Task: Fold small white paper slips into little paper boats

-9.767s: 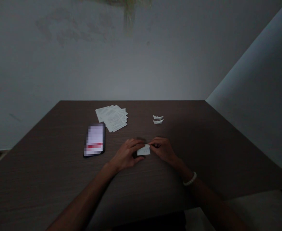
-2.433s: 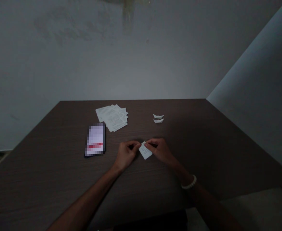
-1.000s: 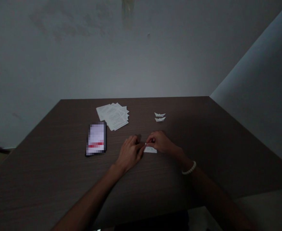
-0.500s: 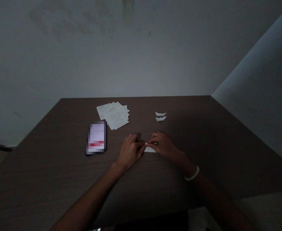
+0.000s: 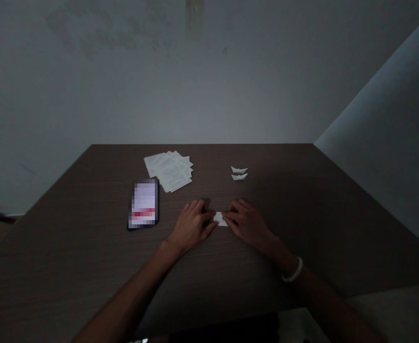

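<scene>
A small folded piece of printed white paper (image 5: 220, 219) lies on the dark wooden table between my hands. My left hand (image 5: 192, 222) holds its left edge, thumb and index finger closed on it. At the right edge, the fingertips of my right hand (image 5: 247, 221) pinch the paper; a pale beaded bracelet circles that wrist. Parts of the paper are hidden under the fingers. Beyond my right hand two small folded paper boats (image 5: 239, 176) sit one behind the other.
A fanned stack of printed paper sheets (image 5: 171, 171) lies at the back left of the table (image 5: 69, 214). In front of it is a phone (image 5: 143, 205) with a blurred lit screen. A grey wall (image 5: 209, 95) stands behind the table's far edge.
My right hand has shifted slightly right, from the paper's upper middle to its right edge. More of the paper's printed face now shows. My left hand stays nearly in place.
</scene>
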A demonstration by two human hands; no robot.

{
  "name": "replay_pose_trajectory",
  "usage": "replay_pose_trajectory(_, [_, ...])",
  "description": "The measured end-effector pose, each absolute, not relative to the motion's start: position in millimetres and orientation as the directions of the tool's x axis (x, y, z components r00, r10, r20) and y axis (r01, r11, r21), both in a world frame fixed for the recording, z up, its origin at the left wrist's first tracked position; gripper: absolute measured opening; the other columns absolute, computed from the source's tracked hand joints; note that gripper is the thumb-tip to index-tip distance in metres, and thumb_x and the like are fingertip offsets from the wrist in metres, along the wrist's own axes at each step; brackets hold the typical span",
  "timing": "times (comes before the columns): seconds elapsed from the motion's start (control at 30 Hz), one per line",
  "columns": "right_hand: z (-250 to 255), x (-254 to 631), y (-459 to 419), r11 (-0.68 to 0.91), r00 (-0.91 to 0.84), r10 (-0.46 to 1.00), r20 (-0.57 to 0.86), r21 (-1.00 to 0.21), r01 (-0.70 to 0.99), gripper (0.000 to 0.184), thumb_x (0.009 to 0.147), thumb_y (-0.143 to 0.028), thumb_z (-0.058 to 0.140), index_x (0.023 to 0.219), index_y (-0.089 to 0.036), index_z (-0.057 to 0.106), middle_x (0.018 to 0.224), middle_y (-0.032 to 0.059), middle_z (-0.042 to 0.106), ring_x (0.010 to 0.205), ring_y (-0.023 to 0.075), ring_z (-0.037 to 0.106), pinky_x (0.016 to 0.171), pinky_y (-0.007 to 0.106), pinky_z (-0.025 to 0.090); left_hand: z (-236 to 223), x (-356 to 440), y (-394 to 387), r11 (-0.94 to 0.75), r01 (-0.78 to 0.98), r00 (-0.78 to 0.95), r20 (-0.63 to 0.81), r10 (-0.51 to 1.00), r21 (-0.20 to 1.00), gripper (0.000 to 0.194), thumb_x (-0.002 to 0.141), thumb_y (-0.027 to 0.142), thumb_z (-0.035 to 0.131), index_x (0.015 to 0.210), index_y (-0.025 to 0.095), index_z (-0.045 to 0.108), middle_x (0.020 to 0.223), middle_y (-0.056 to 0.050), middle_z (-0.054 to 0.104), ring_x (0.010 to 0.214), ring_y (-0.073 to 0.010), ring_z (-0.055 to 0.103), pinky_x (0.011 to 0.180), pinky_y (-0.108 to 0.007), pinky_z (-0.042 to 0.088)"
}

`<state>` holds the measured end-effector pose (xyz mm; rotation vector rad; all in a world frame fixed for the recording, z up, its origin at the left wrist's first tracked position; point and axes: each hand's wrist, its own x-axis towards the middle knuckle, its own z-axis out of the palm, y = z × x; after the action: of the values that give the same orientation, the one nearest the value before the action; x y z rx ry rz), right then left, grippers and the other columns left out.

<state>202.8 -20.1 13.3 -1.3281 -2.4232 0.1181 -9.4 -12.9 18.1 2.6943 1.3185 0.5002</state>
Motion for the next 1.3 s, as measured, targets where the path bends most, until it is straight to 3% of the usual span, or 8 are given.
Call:
replay_pose_trajectory(0.23, [2.2, 179.9, -10.0, 0.322, -0.181, 0.925, 0.333, -0.438, 0.839, 0.013, 0.082, -0.027, 0.067, 0.071, -0.021, 0.067, 0.084, 0.004, 0.063, 0.084, 0.0188, 0.054, 0.077, 0.03, 0.042, 16.8, -8.7, -14.6, -0.62, 0.752, 0.574, 0.24, 0.783, 0.223, 0.028, 0.094, 0.032, 0.048, 0.112, 0.025, 0.068, 0.095, -0.009, 0.052, 0.093, -0.0243, 0.047, 0.077, -0.037, 0.039])
replay_pose_trajectory(0.37, [-0.7, 172.1, -2.4, 0.229, -0.091, 0.952, 0.293, -0.48, 0.847, 0.016, 0.077, -0.03, 0.071, 0.065, -0.021, 0.064, 0.078, 0.0035, 0.063, 0.08, 0.0187, 0.056, 0.077, 0.03, 0.041, 14.8, -7.9, -14.5, -0.608, 0.76, 0.56, 0.244, 0.792, 0.231, 0.028, 0.092, 0.032, 0.05, 0.113, 0.025, 0.067, 0.095, -0.009, 0.052, 0.094, -0.0248, 0.047, 0.078, -0.038, 0.039])
replay_pose_trajectory(0.83, [4.4, 166.6, -1.8, 0.131, 0.0, 0.972, 0.236, -0.539, 0.832, 0.003, 0.07, -0.025, 0.073, 0.069, -0.022, 0.071, 0.079, 0.0037, 0.068, 0.076, 0.0178, 0.059, 0.072, 0.029, 0.041, 16.3, -7.5, -15.0, -0.61, 0.765, 0.562, 0.248, 0.789, 0.206, 0.025, 0.091, 0.031, 0.05, 0.104, 0.023, 0.07, 0.095, -0.009, 0.054, 0.093, -0.0249, 0.048, 0.078, -0.038, 0.039])
replay_pose_trajectory(1.3, [5.1, 189.8, -3.3, 0.109, 0.0, 0.982, 0.189, -0.568, 0.816, 0.003, 0.069, -0.024, 0.073, 0.072, -0.023, 0.074, 0.079, 0.0037, 0.07, 0.072, 0.0168, 0.061, 0.067, 0.027, 0.043, 13.4, -7.3, -14.5, -0.606, 0.773, 0.558, 0.255, 0.79, 0.189, 0.027, 0.092, 0.033, 0.05, 0.109, 0.023, 0.069, 0.096, -0.01, 0.054, 0.095, -0.0253, 0.048, 0.077, -0.038, 0.041])
